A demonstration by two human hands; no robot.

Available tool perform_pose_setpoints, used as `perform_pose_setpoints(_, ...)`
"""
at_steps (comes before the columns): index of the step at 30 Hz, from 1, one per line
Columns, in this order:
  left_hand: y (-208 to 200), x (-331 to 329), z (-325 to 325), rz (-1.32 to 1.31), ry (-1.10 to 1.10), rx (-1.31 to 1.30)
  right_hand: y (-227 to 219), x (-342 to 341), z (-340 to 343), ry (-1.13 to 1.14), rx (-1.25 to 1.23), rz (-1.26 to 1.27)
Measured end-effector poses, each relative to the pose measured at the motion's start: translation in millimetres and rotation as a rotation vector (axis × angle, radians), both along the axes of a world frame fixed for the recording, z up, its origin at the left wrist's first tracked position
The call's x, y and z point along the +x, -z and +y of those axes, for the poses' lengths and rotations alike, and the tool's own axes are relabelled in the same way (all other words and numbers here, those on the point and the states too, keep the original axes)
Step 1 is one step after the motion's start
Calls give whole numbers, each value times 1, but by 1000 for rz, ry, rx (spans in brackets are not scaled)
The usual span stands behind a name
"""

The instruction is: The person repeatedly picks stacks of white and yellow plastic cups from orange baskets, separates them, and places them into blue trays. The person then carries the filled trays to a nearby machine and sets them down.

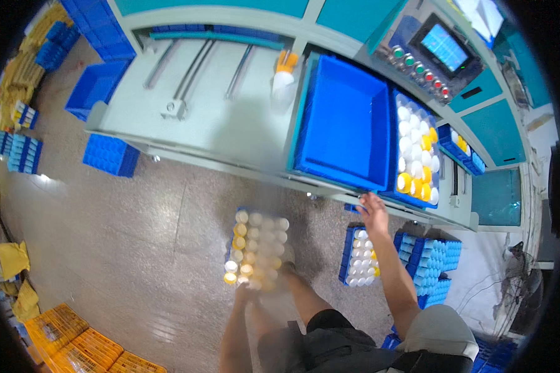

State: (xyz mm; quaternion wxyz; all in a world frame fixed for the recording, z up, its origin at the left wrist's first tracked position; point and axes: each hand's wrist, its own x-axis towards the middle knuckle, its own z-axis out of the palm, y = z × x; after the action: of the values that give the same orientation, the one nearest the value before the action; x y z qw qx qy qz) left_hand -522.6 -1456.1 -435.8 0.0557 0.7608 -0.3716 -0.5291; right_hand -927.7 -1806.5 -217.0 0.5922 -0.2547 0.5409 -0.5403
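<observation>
Two bare hands show in front of a long pale bench (130,115), and I place things by the deep blue tray (345,118) that sits on it. The right hand (374,214) is just off that tray's near right corner, by the bench's front edge; its fingers are loosely spread, released, though whether a fingertip touches the edge I cannot tell. The left hand (249,291) is nearer the person than the tray and off to its left, at the near edge of a crate of round white and yellow pieces (255,245). Part of that view is smeared and the fingers are hidden, so I cannot tell whether the hand grasps the crate or only rests against it.

Right beside the tray, on its right, stands a blue crate filled with white and yellow pieces (417,149). Beyond the tray to the right is a sloping control panel (410,65) with a lit screen (445,48). Just left of the tray a white and orange piece (284,84) is on the bench, and metal rails (193,71) run farther left. Well left of the tray, a blue bin (98,87) is on the floor. Nearer the person than the tray, pale blue trays (432,261) are stacked to its right.
</observation>
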Motion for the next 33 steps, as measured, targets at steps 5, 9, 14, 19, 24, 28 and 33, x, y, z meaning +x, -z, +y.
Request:
perform_pose_setpoints(5, -38, 18, 55, -157, -445, 35, -16, -140, -56, 579, 279, 98)
perform_pose_setpoints(9, -73, 7, 75, -128, -625, 125, -46, -208, -82, 481, 340, -408)
perform_pose_setpoints(14, -93, -12, 55, -107, -238, -49, -74, -231, -70, 642, 289, -430)
perform_pose_setpoints(19, -103, -53, -2, -50, -114, -318, -77, -244, -2, 615, 304, -382)
perform_pose_setpoints(24, -160, -152, -70, 117, 39, -443, -28, -230, 145, 418, 436, -211)
perform_pose_setpoints(28, -241, -234, -98, 399, 59, -502, -17, -228, 234, 391, 550, -274)
perform_pose_setpoints(33, -281, -317, -94, 452, 105, -440, -18, -180, 337, 317, 273, -348)
